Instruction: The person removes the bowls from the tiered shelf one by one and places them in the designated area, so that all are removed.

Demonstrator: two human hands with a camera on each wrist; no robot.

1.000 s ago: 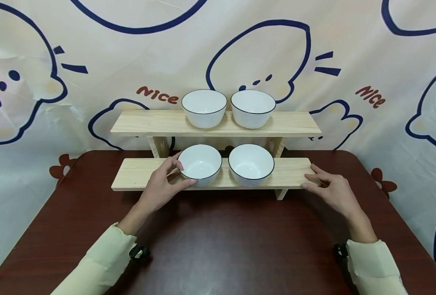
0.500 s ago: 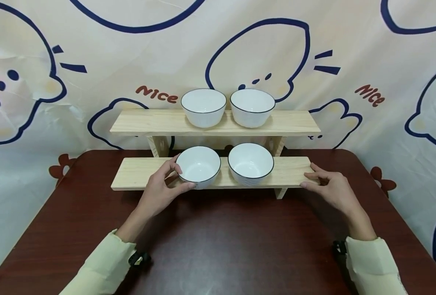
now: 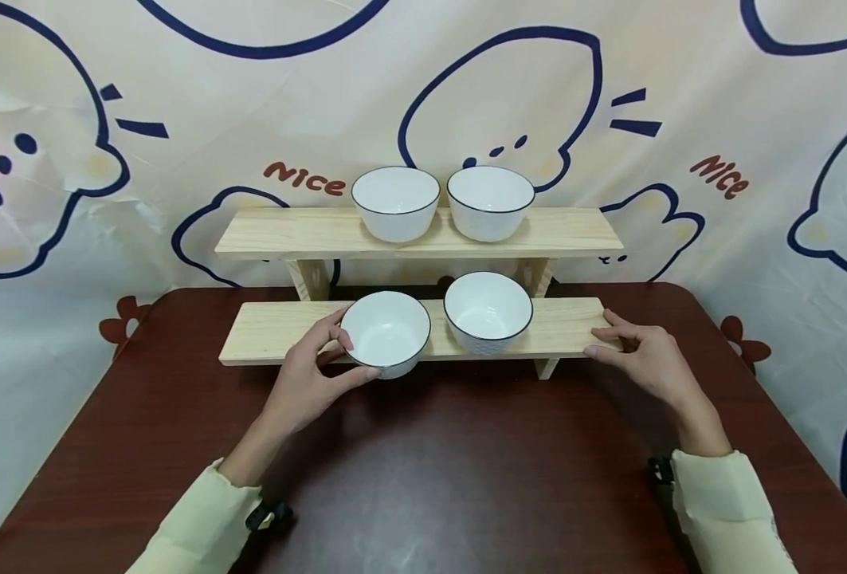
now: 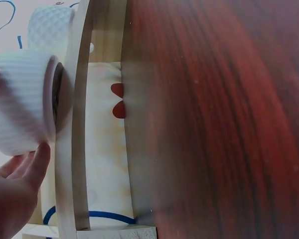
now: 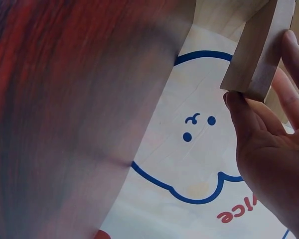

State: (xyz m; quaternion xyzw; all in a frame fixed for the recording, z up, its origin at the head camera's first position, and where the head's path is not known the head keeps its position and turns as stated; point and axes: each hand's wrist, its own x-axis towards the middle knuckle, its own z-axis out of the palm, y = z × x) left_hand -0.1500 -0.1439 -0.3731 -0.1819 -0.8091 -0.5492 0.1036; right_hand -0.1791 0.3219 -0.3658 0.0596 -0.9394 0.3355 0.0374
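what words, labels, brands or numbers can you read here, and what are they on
"Nice": red-brown print on the backdrop, left of the bowls.
"Nice": same lettering, on the backdrop right of the wooden shelf.
"ice": backdrop in the right wrist view, upside down, its start cut off by the right hand.
Bowls, shelf: nothing readable.

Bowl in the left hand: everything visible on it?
The bowl is white, round and glossy, ceramic-looking, with a thin dark rim, a smooth empty inside and a ribbed outer wall. Mouth up, it overlaps the front edge of the lower shelf in the head view; whether it touches the shelf is unclear. The left hand grips its left side, thumb toward the front.
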